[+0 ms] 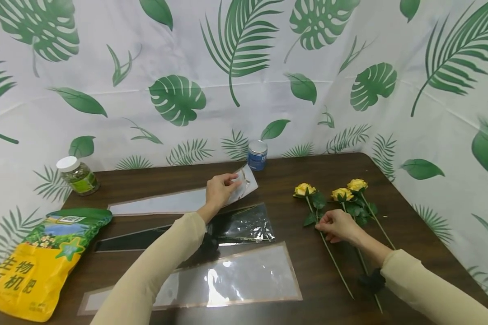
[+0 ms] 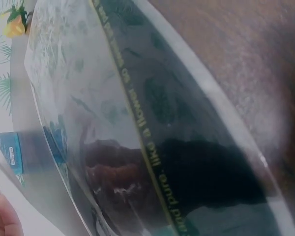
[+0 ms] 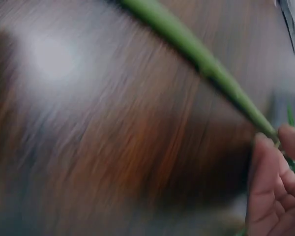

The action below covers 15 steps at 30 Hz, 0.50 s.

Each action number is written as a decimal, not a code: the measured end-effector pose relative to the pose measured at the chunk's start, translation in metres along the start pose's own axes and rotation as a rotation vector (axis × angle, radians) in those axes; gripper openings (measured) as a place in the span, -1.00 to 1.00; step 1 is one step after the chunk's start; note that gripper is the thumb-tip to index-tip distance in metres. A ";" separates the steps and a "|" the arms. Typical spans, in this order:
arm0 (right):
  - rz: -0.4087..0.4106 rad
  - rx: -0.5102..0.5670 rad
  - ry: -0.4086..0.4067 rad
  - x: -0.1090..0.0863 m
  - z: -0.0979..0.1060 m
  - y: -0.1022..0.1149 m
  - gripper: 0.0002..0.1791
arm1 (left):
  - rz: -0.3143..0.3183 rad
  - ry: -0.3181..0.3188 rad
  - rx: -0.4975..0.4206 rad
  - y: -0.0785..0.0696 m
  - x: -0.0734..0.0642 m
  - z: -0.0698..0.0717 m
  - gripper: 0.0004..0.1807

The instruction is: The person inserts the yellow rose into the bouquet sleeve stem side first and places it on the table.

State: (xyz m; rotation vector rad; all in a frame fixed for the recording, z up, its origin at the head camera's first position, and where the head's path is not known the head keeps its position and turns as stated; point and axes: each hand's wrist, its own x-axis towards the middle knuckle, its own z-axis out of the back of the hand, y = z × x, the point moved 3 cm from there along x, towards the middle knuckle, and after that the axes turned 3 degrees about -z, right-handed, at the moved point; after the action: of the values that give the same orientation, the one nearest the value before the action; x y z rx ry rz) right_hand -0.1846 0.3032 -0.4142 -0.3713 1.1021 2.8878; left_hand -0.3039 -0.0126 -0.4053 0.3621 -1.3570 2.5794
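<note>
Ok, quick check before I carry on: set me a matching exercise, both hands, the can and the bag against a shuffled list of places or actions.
1. Left hand
2. Right hand
3. Blue can
4. Yellow and green bag

A. Lies at the left side of the table
B. Pinches the leftmost rose's stem
C. Stands near the table's back edge
D. Grips the wide end of the farthest white wrapper

Pairs: 1-D, 2-B, 3-C, 4-A

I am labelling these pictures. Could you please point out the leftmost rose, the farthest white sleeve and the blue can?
Leftmost rose (image 1: 305, 190): head view, on the yellow bloom.
Farthest white sleeve (image 1: 175, 202): head view, on its flat white part.
Blue can (image 1: 256, 159): head view, on its side.
</note>
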 end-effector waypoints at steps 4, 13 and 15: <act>-0.014 -0.014 -0.011 0.006 -0.005 0.005 -0.85 | 0.009 0.005 -0.004 0.001 0.000 -0.001 -0.73; -0.116 0.192 0.111 0.023 -0.008 0.010 -0.80 | 0.012 -0.010 -0.006 0.002 0.000 0.004 -0.74; -0.169 0.286 0.147 0.023 -0.011 0.010 -0.73 | 0.011 -0.010 -0.008 0.002 0.000 0.004 -0.74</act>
State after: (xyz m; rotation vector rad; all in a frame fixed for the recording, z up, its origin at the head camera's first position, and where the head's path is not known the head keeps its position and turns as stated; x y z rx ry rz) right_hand -0.2061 0.2871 -0.4204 -0.6358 1.4065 2.5435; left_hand -0.3038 -0.0173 -0.4044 0.3677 -1.3764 2.5835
